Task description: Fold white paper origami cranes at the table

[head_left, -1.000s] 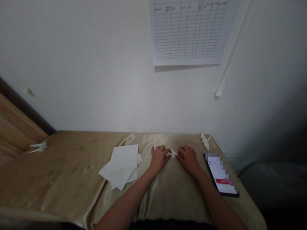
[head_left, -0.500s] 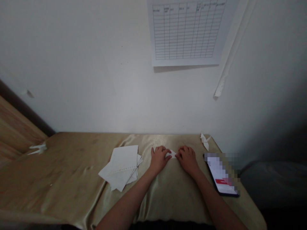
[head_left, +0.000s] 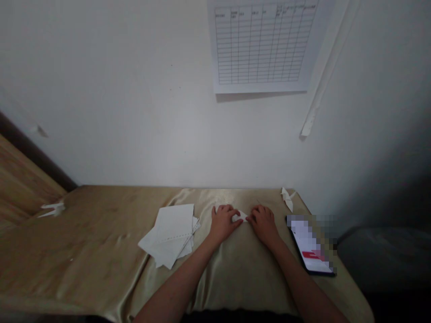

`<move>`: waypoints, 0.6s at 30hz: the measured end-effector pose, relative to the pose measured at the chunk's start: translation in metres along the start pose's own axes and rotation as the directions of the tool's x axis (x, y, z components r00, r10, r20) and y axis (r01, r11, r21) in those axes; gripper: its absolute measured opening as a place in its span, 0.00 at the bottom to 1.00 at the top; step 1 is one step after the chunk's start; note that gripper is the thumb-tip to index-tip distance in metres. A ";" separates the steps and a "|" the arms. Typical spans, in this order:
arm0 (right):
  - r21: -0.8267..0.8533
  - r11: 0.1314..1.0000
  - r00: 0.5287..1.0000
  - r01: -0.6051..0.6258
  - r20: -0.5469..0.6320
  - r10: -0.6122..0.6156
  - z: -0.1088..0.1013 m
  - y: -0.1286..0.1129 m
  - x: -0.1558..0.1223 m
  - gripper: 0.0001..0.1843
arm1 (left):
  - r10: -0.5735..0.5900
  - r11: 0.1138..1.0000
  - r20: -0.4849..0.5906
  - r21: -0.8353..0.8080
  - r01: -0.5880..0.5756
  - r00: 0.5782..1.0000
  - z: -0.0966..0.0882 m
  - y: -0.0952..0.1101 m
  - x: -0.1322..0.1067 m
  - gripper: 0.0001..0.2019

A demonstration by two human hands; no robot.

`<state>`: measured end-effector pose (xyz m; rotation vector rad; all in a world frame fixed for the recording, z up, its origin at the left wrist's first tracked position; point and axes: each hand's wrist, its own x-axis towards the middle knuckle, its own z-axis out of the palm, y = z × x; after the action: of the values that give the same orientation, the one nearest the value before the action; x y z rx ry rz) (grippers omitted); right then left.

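Observation:
A small piece of folded white paper (head_left: pixel 243 216) lies on the cloth between my hands, partly hidden by fingers. My left hand (head_left: pixel 222 223) holds its left part, thumb along the near edge and index finger bent over the top. At the paper's right corner, my right hand (head_left: pixel 263 225) pinches with thumb and fingertips, the other fingers curled. Left of my left hand is a loose stack of white paper sheets (head_left: pixel 173 229). Beyond my right hand, near the table's far right corner, rests a folded paper crane (head_left: pixel 287 199).
A phone (head_left: pixel 311 255) with a lit screen lies by the right edge of the table (head_left: pixel 84 251), which has a shiny gold cloth. Another folded white paper piece (head_left: pixel 54 208) is at the far left. A printed grid sheet (head_left: pixel 261 49) hangs on the wall behind.
My left thumb has shifted slightly to the right along the near edge of the paper. My right hand has stayed nearly still.

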<state>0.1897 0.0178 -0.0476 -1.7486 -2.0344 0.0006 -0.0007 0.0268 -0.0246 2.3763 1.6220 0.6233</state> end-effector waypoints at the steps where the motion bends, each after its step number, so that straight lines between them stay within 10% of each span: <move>1: -0.006 1.000 1.000 0.004 -0.001 -0.004 0.001 0.000 0.000 0.08 | 0.003 1.000 -0.001 0.005 -0.003 1.000 0.000 0.000 0.000 0.10; 18: 0.077 0.995 0.996 0.060 -0.069 -0.055 0.000 0.001 0.000 0.06 | 0.035 0.991 0.018 -0.133 -0.032 0.999 0.000 -0.003 -0.001 0.07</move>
<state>0.1908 0.0179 -0.0482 -1.6203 -2.0080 0.0044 -0.0035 0.0266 -0.0260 2.3113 1.4862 0.6879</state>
